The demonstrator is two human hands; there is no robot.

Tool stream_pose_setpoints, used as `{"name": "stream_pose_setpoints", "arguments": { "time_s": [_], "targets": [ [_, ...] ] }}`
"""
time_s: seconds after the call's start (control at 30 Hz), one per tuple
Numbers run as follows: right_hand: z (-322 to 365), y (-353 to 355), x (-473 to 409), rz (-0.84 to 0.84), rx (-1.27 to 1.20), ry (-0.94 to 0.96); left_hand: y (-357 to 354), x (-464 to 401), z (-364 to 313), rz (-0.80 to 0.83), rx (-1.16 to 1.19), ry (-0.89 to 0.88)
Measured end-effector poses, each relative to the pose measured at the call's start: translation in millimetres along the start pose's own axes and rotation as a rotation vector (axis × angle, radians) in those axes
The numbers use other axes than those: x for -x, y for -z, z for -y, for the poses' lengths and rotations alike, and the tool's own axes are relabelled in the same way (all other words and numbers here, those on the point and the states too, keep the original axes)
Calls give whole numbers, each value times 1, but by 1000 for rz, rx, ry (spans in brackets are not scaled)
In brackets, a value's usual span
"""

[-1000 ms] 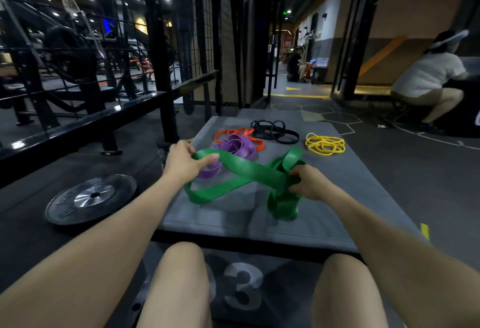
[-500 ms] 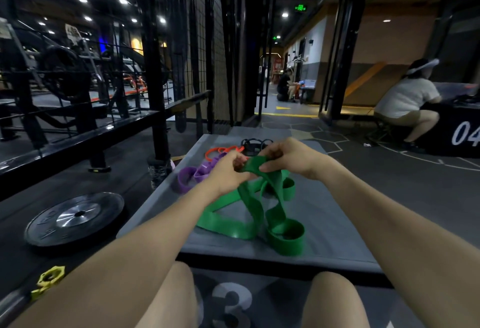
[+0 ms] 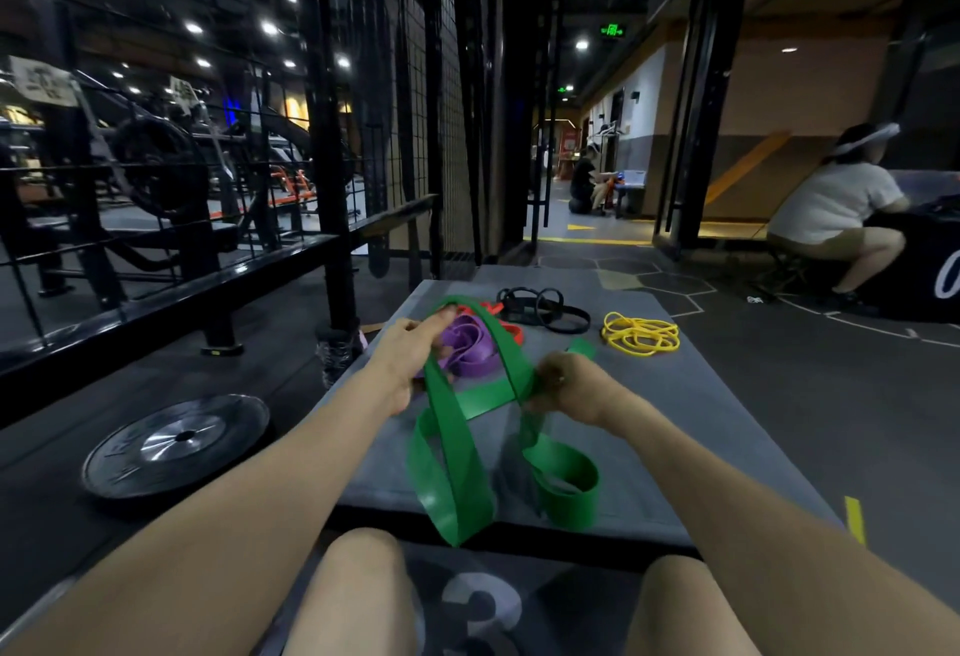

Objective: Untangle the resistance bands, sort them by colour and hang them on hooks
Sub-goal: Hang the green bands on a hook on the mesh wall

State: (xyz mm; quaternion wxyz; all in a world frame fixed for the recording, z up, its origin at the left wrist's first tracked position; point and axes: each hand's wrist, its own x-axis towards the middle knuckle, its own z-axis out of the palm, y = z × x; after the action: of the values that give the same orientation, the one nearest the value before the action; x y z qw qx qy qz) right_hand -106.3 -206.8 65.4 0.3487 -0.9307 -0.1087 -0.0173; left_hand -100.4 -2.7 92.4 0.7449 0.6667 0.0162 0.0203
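A wide green band [image 3: 452, 453] is twisted into loops above the grey mat [image 3: 691, 437]. My left hand [image 3: 410, 359] grips its upper loop, lifted over the mat. My right hand [image 3: 566, 385] pinches the band where its strands cross, and two loops hang down to the mat's near edge. Behind my hands lie a purple band [image 3: 470, 346], an orange band [image 3: 511, 328] partly hidden by the green one, a pile of black bands [image 3: 540, 310] and thin yellow bands [image 3: 641, 333].
A black weight plate [image 3: 176, 442] lies on the floor to the left. A black steel rack and mesh wall [image 3: 332, 146] stand at the left and ahead. A person in white [image 3: 836, 208] crouches at the far right. My knees are at the bottom.
My hands, which were close together and raised, have moved apart and lower. The green band now spreads between them, with one loop hanging past the mat's front edge.
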Motion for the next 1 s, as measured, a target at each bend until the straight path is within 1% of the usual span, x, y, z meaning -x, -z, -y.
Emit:
{"name": "stream_pose_setpoints", "arguments": {
  "time_s": [0.1,0.17,0.2,0.27,0.33,0.37,0.43,0.5,0.57,0.63,0.67,0.73,0.8,0.87,0.93,1.0],
  "targets": [
    [7,7,1,-76,3,42,11,-5,8,-45,-68,8],
    [15,16,4,-110,-101,55,16,-7,15,-38,-138,2],
    [20,20,7,-126,-161,66,16,-6,18,-28,-215,-19],
    [29,26,10,-130,-298,80,15,-4,24,-20,-402,-72],
    [38,29,10,-106,-411,84,9,2,22,-9,-516,-171],
    [42,29,10,-79,-434,87,5,4,20,27,-544,-260],
    [51,28,10,-30,-413,88,-4,9,13,188,-614,-412],
    [57,28,12,-1,-405,86,-13,14,9,353,-723,-490],
    [59,28,15,5,-452,81,-18,14,10,406,-779,-529],
    [59,26,17,-23,-496,97,-19,15,12,386,-760,-500],
    [57,24,17,-49,-518,108,-18,17,13,371,-707,-455],
    [54,19,19,-62,-555,108,-15,21,14,367,-466,-330],
    [48,11,21,-4,-612,80,-13,22,13,353,-251,-250],
    [43,3,20,28,-676,44,-12,21,8,338,-144,-221],
    [43,-1,16,10,-694,33,-12,18,4,324,-59,-189],
    [42,1,6,-10,-629,6,-12,8,2,299,21,-146]
  ]
}}
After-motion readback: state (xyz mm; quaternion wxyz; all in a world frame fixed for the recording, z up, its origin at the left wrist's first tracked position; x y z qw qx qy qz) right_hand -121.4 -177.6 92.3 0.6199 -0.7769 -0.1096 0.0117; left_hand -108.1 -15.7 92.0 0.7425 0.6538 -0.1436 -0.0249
